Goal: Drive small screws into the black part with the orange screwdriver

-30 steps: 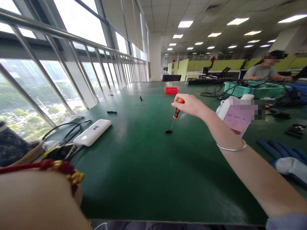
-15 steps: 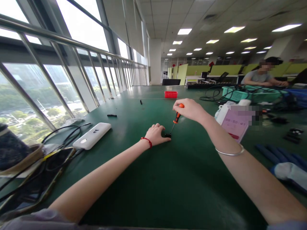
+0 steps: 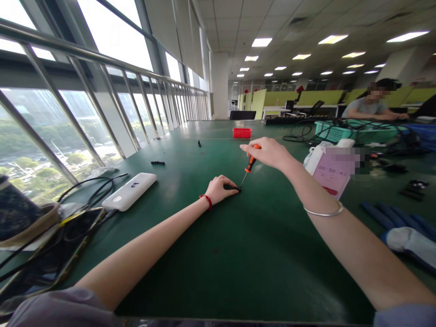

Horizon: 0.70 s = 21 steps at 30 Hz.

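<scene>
Clearly orange and black, the screwdriver point(image 3: 251, 164) stood just right of the frame's centre, its handle tilted up to the right and its thin metal shaft slanting down to the left. The right hand point(image 3: 271, 152) had its fingers wrapped about the upper handle. Below, near the middle of the frame, the left hand point(image 3: 218, 189) gripped a small black part point(image 3: 235, 187) between thumb and fingers, down at the green table point(image 3: 190, 259). The part looked dark, short and narrow, with its left portion hidden by the fingers; the tip met its right end, though whether it sat in a screw was too small to tell

A second earlier, the left hand was away from the part, its forearm filling the lower left; half a second earlier, the hand was beside the part with fingers spread wider. By this moment those fingers had drawn in around it. The screwdriver remained in the right hand throughout, upper centre-right of the frame
</scene>
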### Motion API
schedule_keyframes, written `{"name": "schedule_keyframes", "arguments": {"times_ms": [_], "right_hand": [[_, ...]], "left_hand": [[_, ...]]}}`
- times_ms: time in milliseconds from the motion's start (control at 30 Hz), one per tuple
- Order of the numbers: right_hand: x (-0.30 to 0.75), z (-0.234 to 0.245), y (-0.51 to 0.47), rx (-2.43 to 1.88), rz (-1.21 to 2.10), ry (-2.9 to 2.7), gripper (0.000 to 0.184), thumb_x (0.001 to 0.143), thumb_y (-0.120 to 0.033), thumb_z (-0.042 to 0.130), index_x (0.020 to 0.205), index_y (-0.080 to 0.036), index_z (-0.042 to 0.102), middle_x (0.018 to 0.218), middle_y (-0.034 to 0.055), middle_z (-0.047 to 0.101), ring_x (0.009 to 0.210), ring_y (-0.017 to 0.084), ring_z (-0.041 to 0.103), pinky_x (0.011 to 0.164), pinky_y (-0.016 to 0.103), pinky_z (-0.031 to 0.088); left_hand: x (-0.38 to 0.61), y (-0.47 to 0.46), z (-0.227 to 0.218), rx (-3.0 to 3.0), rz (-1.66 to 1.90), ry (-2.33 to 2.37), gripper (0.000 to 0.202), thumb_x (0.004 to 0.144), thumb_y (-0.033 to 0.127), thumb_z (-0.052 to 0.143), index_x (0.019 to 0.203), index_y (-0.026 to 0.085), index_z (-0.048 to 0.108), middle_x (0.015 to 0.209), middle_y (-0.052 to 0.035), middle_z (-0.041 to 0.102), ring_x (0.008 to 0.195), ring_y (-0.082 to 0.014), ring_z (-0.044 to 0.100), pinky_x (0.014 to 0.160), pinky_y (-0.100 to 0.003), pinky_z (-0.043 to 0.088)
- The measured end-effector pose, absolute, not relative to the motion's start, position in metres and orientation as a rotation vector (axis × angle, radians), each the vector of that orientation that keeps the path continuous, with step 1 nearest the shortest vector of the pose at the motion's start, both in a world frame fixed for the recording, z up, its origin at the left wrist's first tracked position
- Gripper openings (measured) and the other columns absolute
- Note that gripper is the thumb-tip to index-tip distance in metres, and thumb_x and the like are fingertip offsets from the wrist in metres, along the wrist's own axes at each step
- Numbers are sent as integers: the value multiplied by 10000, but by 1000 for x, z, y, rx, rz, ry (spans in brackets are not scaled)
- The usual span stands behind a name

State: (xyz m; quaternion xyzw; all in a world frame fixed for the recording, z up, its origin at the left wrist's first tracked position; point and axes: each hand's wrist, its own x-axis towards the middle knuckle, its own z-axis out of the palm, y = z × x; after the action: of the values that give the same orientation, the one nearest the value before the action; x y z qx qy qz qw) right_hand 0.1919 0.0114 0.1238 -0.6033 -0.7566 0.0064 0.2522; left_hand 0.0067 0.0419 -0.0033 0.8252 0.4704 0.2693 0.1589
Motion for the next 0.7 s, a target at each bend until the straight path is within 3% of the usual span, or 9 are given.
{"name": "schedule_keyframes", "arguments": {"times_ms": [67,200,333,433,500,633,700], "right_hand": [[193,123,12,-1630,-15,-2049,300,784,-437,433,735,-224,637,758,31,649,670,174,531,566,274,313],[194,123,14,-1558,63,-2044,256,709,-389,536,892,-222,603,773,13,636,637,147,513,564,254,324],[192,122,15,-1549,138,-2074,338,789,-462,428,685,-188,596,662,22,595,605,143,498,565,262,329],[191,121,15,-1498,78,-2078,213,724,-389,519,778,-204,611,701,7,608,609,136,494,568,253,330],[190,121,14,-1491,82,-2081,235,676,-368,568,854,-219,604,729,-1,618,600,133,492,564,249,329],[188,119,14,-1560,41,-2063,316,759,-488,470,702,-211,613,699,24,622,636,160,515,573,269,326],[187,118,15,-1542,15,-2052,296,769,-463,463,725,-215,619,711,23,624,650,161,519,572,268,321]], "left_hand": [[6,42,-4,2355,777,1336,209,709,380,684,853,238,738,940,-22,663,950,-194,566,900,-323,443],[6,43,-4,2359,788,1326,213,702,383,690,844,231,739,926,-24,669,936,-188,576,883,-307,455],[6,43,-4,2358,794,1326,205,700,376,691,836,231,741,921,-24,671,933,-188,580,876,-303,460],[7,41,-3,2359,797,1331,203,706,368,684,842,229,741,937,-25,668,936,-192,581,875,-303,462],[7,41,-3,2355,788,1345,212,708,353,679,866,225,737,948,-27,666,932,-195,583,868,-301,466],[7,40,-3,2327,789,1371,250,694,329,687,912,212,721,957,-29,667,922,-200,589,853,-297,474],[7,41,-4,2324,791,1378,221,695,331,685,876,210,723,952,-30,664,920,-202,588,846,-298,475]]}}
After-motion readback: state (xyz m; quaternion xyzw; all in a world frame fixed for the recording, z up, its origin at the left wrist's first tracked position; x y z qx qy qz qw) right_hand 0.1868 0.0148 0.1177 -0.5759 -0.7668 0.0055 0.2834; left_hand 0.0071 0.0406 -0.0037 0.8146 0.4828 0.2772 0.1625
